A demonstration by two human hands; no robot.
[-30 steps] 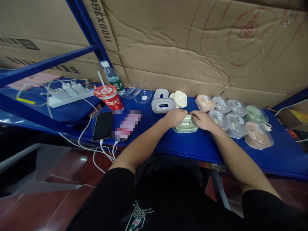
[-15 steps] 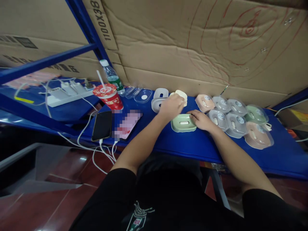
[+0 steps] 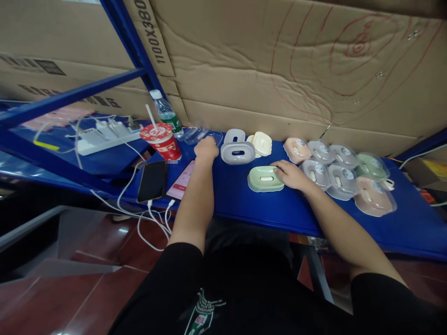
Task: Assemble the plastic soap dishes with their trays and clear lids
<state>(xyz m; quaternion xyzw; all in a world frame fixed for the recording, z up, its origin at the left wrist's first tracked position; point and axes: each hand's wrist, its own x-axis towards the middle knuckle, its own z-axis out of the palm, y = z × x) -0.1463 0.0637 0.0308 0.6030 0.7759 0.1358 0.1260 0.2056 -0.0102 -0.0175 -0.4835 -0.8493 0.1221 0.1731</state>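
Note:
My left hand point(image 3: 206, 149) is at a clear plastic lid point(image 3: 217, 136) at the back left of the table, fingers curled onto it and partly hidden. With my right hand point(image 3: 289, 174) I grip the right end of a light green soap dish point(image 3: 262, 176), which lies flat with a white oblong piece in its middle. Behind it are a grey oval tray with a slot point(image 3: 228, 157), another grey tray point(image 3: 234, 133) and cream trays point(image 3: 264, 142). More clear lids point(image 3: 193, 135) lie left of my left hand.
Several lidded soap dishes point(image 3: 340, 179) in grey, peach and green stand at the right. To the left are a red cup with straw point(image 3: 164, 146), a water bottle point(image 3: 169, 116), a black phone point(image 3: 151, 181), a lit phone point(image 3: 179, 186) and white cables point(image 3: 157, 223). Cardboard point(image 3: 237, 83) lines the back.
My left hand has moved left from the cream trays to the clear lid. My right hand stays on the green soap dish.

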